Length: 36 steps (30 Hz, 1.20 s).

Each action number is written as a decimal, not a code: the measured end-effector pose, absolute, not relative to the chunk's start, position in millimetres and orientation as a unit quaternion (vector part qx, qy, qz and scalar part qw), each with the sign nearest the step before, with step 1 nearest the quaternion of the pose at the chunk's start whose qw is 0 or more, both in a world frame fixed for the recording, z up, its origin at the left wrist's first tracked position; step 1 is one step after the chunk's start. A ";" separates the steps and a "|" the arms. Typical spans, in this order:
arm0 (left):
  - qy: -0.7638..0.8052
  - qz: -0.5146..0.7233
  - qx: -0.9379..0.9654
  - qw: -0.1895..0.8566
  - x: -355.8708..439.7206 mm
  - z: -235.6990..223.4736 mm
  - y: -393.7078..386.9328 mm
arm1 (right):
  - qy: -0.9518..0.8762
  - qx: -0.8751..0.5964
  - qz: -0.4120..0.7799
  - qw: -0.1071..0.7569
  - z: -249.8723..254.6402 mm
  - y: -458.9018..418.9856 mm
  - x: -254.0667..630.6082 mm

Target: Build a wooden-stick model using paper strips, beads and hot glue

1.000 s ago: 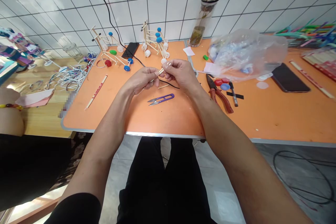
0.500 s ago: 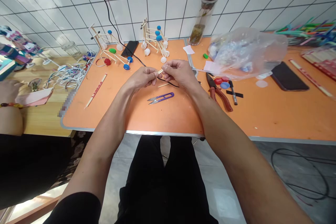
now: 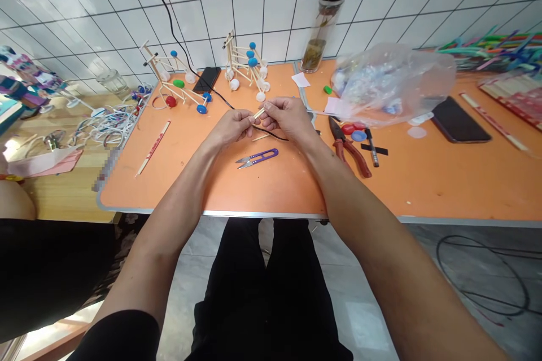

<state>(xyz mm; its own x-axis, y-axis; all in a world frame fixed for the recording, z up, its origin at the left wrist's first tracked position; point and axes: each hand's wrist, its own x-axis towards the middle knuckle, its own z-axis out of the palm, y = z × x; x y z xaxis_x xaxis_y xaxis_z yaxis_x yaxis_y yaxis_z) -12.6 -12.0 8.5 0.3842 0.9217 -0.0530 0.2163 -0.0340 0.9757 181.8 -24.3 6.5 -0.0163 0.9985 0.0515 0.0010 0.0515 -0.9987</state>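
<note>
Between my two hands are short pale wooden sticks (image 3: 259, 113), pinched at the fingertips; I cannot tell exactly how many. My left hand (image 3: 232, 127) grips their lower left end, and my right hand (image 3: 287, 116) has the upper right end. Below the hands lie purple-handled thread snips (image 3: 257, 158), their blades pointing left. Another loose stick (image 3: 261, 137) rests on the table just under the fingers, beside a black cable. Behind stand two stick frames: one (image 3: 243, 65) with blue and white round pieces, the other (image 3: 178, 82) with blue, green, red and white ones.
Red-handled pliers (image 3: 350, 149), a black pen (image 3: 372, 148) and a phone (image 3: 460, 119) lie to the right. A plastic bag (image 3: 396, 87) and a glass tea bottle (image 3: 324, 28) stand at the back. A red-and-white wrapped stick (image 3: 153, 148) lies left. Another person's arm (image 3: 14, 200) is at far left.
The view has shifted slightly. My hands stay together on the sticks with small finger movements. At far left, the other person's hand has moved out of view.
</note>
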 end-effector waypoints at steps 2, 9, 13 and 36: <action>0.444 0.333 0.639 0.532 -11.5 8.3 -12.6 | -0.526 -0.491 0.470 0.511 4.3 -22.0 183.0; 0.480 0.381 0.614 0.498 -16.1 6.2 -5.8 | -0.647 -0.550 0.261 0.460 1.1 -18.5 193.2; 0.504 0.393 0.597 0.485 -21.7 4.5 -0.6 | -0.794 -0.531 0.111 0.273 11.9 -32.5 191.6; 0.495 0.400 0.581 0.507 -16.4 3.5 -4.0 | -0.826 -0.559 0.060 0.025 50.5 -72.5 186.9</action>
<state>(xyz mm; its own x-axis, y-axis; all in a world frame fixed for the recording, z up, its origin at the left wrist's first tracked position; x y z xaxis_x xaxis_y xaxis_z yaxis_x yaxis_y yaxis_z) -16.4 -4.0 3.5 0.1891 0.9813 -0.0364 0.1700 0.0038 0.9854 186.9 -72.5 50.5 -0.3732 0.9274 -0.0264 0.9215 0.3672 -0.1266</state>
